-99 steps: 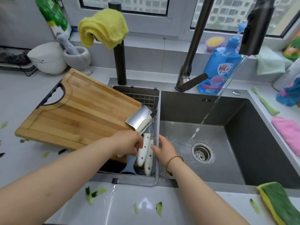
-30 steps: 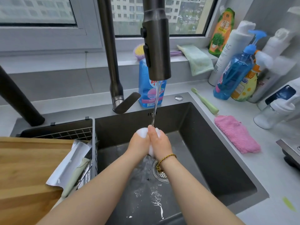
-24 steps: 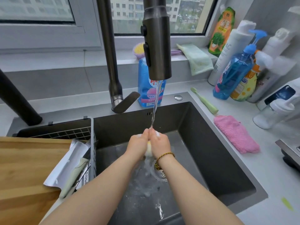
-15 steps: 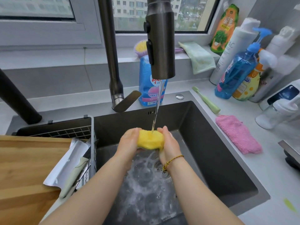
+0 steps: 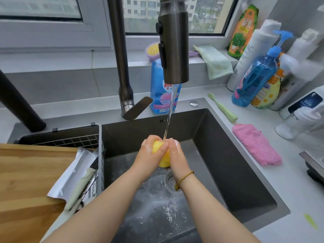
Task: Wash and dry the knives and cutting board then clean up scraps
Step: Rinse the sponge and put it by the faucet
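Note:
Both hands squeeze a yellow sponge [image 5: 164, 159] between them under the running stream from the tap head [image 5: 174, 41], over the dark sink [image 5: 236, 172]. My left hand [image 5: 151, 154] grips its left side, my right hand [image 5: 174, 152] its right; foam clings to the fingers. The wooden cutting board [image 5: 29, 176] lies at the left over the sink's edge. A cleaver blade [image 5: 73, 174] and other knives, mostly hidden, rest in the wire drain basket [image 5: 100, 155] beside the board.
Soapy water runs toward the drain [image 5: 171, 183]. A blue detergent bottle [image 5: 162, 95] stands behind the tap. A green brush [image 5: 222, 107], a pink cloth [image 5: 256, 143] and several bottles [image 5: 254, 79] crowd the right counter. A green scrap [image 5: 311, 220] lies at the lower right.
My hands left the knives in the basket and moved under the tap. The sponge, spread open half a second ago, is now pressed narrow between both hands.

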Demonstrator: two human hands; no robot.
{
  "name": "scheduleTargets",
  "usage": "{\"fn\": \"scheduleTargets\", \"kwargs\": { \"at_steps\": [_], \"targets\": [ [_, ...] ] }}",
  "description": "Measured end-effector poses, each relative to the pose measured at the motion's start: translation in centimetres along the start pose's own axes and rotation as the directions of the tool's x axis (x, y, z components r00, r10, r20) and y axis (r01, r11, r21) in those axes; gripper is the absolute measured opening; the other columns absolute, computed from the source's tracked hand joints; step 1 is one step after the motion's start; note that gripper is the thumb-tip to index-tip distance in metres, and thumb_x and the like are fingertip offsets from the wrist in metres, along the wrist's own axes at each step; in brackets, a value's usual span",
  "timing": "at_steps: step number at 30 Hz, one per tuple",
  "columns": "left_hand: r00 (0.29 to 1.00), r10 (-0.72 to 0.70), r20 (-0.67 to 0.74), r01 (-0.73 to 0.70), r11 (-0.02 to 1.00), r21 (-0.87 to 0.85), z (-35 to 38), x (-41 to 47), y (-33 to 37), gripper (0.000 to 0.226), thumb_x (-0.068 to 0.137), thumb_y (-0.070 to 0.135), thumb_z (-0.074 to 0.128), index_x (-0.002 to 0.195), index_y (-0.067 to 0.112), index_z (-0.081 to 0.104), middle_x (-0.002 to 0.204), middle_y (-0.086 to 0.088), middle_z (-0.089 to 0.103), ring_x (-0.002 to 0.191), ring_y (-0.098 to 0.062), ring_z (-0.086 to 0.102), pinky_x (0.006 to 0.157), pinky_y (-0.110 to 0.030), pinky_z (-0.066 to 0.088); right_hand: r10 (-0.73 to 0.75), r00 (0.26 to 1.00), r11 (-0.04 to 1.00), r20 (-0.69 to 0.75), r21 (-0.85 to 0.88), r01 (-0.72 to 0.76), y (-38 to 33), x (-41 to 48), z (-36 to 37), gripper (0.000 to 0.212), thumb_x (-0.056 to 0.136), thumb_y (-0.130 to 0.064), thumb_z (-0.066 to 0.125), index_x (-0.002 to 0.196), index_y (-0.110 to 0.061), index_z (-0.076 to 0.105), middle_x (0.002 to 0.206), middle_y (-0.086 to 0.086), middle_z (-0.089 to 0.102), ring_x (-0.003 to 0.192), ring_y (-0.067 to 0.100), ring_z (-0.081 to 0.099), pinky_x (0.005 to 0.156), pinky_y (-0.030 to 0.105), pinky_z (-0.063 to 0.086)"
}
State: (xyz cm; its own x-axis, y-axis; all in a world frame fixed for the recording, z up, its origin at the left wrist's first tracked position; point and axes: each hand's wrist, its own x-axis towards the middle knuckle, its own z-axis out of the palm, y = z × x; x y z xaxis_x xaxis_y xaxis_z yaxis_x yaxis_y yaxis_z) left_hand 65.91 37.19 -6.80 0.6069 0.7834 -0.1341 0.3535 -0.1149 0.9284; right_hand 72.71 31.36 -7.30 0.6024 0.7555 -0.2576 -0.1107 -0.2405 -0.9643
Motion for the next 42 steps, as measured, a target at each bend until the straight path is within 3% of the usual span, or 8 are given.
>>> {"fn": "scheduleTargets", "kwargs": {
  "at_steps": [4, 10, 15, 25, 28, 31, 38, 42],
  "targets": [
    [0.997, -0.071, 0.012, 0.07, 0.996, 0.062, 0.8, 0.9, 0.8, 0.028, 0.095, 0.032, 0.044, 0.071, 0.017, 0.041, 0.082, -0.003, 0.048, 0.082, -0.018, 0.046, 0.058, -0.026, 0.032, 0.034, 0.997, 0.999, -0.066, 0.024, -0.032, -0.1, 0.9, 0.4, 0.033, 0.098, -0.039, 0.024, 0.083, -0.025, 0.049, 0.093, -0.001, 0.056, 0.095, 0.015, 0.052, 0.095, 0.035, 0.043],
    [0.981, -0.185, -0.054, 0.191, 0.969, 0.154, 0.7, 2.2, 1.4, 0.033, 0.099, 0.021, 0.032, 0.106, 0.001, 0.058, 0.098, -0.009, 0.061, 0.089, -0.024, 0.057, 0.074, -0.027, 0.041, -0.019, 0.999, 0.971, -0.027, -0.237, 0.012, -1.6, 2.0, 0.5, 0.037, 0.099, -0.033, 0.028, 0.076, -0.015, 0.051, 0.089, 0.005, 0.054, 0.087, 0.017, 0.048, 0.076, 0.025, 0.034],
    [0.966, -0.222, -0.132, 0.212, 0.973, -0.091, 0.5, 2.3, 0.1, 0.043, 0.097, 0.026, 0.04, 0.056, 0.015, 0.045, 0.058, 0.0, 0.046, 0.054, -0.011, 0.041, 0.055, -0.026, 0.036, -0.003, 0.998, 0.955, -0.067, -0.297, -0.017, -1.3, 2.5, 1.3, 0.044, 0.098, -0.03, 0.036, 0.063, -0.011, 0.056, 0.063, 0.0, 0.049, 0.066, 0.017, 0.046, 0.061, 0.028, 0.034],
    [0.891, -0.455, -0.003, 0.378, 0.742, -0.553, 0.3, 1.4, 1.7, 0.038, 0.099, 0.03, 0.035, 0.071, 0.013, 0.053, 0.075, -0.008, 0.053, 0.07, -0.019, 0.053, 0.07, -0.036, 0.048, 0.393, 0.913, 0.849, -0.112, 0.426, -0.313, -1.2, 1.7, 0.4, 0.037, 0.097, -0.037, 0.036, 0.073, -0.013, 0.05, 0.072, 0.009, 0.055, 0.061, 0.02, 0.053, 0.05, 0.027, 0.048],
    [0.885, -0.46, 0.07, 0.448, 0.799, -0.402, -0.3, 1.0, 2.4, 0.019, 0.097, 0.024, 0.042, 0.1, 0.014, 0.057, 0.097, -0.009, 0.052, 0.087, -0.024, 0.054, 0.081, -0.041, 0.05, 0.235, 0.954, 0.946, -0.186, 0.269, -0.18, -0.9, 1.4, -0.9, 0.02, 0.096, -0.033, 0.041, 0.093, -0.017, 0.052, 0.097, 0.008, 0.057, 0.088, 0.02, 0.057, 0.082, 0.036, 0.05],
    [0.947, -0.318, 0.041, 0.32, 0.946, -0.051, -0.3, 0.7, 2.1, 0.038, 0.094, 0.028, 0.047, 0.131, 0.021, 0.043, 0.122, -0.008, 0.045, 0.101, -0.022, 0.049, 0.086, -0.035, 0.048, 0.082, 0.968, 0.996, -0.237, 0.002, -0.084, -0.7, 0.6, -0.9, 0.018, 0.095, -0.026, 0.044, 0.111, -0.017, 0.046, 0.108, 0.001, 0.05, 0.1, 0.016, 0.049, 0.086, 0.029, 0.042],
    [0.991, -0.131, -0.028, 0.134, 0.949, 0.287, 0.9, 0.5, 2.5, 0.041, 0.097, 0.041, 0.03, 0.104, 0.008, 0.055, 0.11, -0.013, 0.057, 0.094, -0.025, 0.052, 0.079, -0.03, 0.038, 0.012, 0.98, 0.99, -0.197, -0.138, -0.04, -1.5, -0.3, 0.7, 0.037, 0.1, -0.029, 0.025, 0.113, -0.008, 0.052, 0.103, 0.002, 0.052, 0.094, 0.015, 0.047, 0.068, 0.018, 0.029],
    [0.994, -0.107, 0.001, 0.099, 0.93, 0.354, 0.9, 1.0, 2.3, 0.053, 0.1, 0.038, 0.024, 0.103, 0.005, 0.064, 0.099, -0.012, 0.064, 0.092, -0.026, 0.058, 0.078, -0.029, 0.04, 0.072, 0.989, 0.94, -0.131, -0.322, -0.111, -2.3, 0.2, 0.3, 0.048, 0.101, -0.031, 0.017, 0.124, -0.008, 0.052, 0.127, 0.014, 0.054, 0.119, 0.027, 0.048, 0.087, 0.024, 0.035]
  ]
}}
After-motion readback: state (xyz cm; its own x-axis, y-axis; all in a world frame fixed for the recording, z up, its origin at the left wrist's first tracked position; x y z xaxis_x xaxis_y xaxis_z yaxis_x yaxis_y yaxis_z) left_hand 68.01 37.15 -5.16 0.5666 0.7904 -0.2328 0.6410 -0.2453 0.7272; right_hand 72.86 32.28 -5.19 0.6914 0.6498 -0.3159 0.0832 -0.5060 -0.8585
